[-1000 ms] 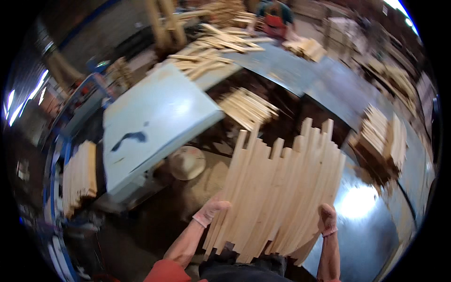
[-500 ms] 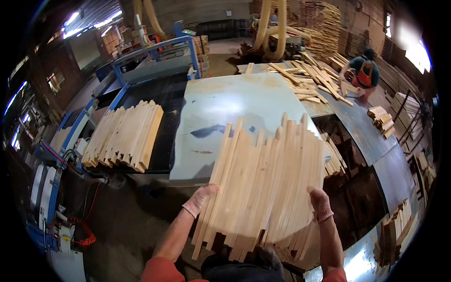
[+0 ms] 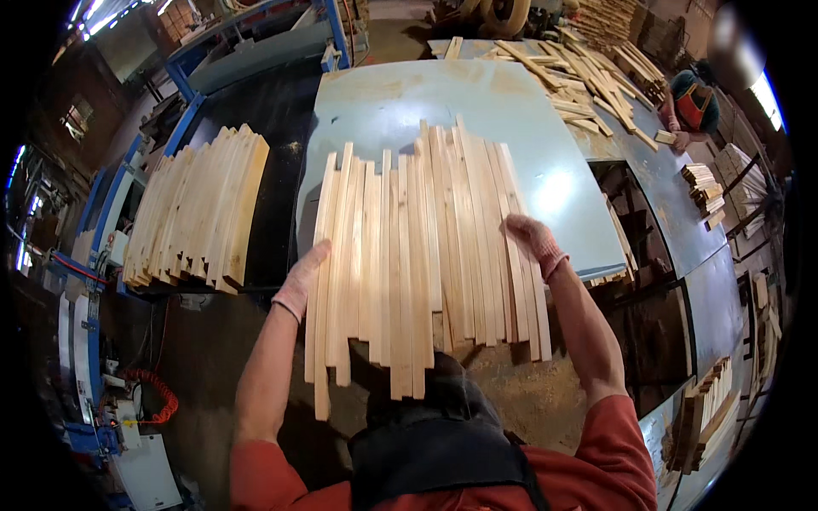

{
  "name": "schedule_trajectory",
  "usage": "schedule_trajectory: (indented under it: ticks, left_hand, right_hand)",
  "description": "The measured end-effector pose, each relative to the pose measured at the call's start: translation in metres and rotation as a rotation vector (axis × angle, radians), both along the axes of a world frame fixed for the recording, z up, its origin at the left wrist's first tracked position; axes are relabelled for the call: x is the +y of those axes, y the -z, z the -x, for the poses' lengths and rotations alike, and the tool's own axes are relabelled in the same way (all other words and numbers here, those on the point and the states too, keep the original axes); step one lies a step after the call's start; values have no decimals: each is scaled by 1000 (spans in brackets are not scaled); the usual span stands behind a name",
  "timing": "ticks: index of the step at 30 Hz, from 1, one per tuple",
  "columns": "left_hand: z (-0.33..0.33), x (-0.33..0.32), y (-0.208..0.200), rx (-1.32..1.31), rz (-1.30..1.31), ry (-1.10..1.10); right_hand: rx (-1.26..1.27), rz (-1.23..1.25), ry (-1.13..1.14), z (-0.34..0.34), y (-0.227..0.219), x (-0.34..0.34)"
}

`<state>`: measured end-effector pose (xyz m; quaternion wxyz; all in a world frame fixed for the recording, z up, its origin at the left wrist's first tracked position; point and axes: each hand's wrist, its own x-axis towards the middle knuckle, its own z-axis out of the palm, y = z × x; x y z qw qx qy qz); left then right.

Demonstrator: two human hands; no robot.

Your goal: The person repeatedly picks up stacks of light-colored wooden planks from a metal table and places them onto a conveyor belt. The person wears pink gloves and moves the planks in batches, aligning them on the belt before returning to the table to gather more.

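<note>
Currently, the person's gloved left hand (image 3: 302,279) and right hand (image 3: 537,240) clamp a side-by-side row of wooden slats (image 3: 417,247) between them, fingers pressed on its 2 outer sides and partly hidden. The row's far part is over the pale blue-grey tabletop (image 3: 409,94), its near ends jutting past the edge, and leftward a second batch of slats (image 3: 196,209) lies on a black machine bed (image 3: 285,128).
</note>
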<state>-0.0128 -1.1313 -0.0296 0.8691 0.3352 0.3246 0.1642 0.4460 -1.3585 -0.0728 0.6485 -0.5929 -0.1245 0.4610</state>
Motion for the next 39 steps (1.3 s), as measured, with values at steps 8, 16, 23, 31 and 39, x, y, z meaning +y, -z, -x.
schedule_trajectory:
  ticks: [8, 16, 23, 31, 39]
  left_hand:
    - [-81, 129, -13, 384, -277, -64]
    - [-141, 208, -12, 926, -945, 96]
    - [-135, 145, -67, 1065, -1274, 151]
    - [-110, 79, -57, 1190, -1570, 468]
    - [-110, 99, -49, 1050, -1734, 431]
  right_hand:
    - [152, -162, 85, -88, 33, 125]
    - [79, -141, 29, -141, 17, 218]
    - [-914, 687, -465, -109, -96, 224]
    - [-946, 300, -299, -130, -19, 204]
    - [-902, 236, -196, -119, -30, 203]
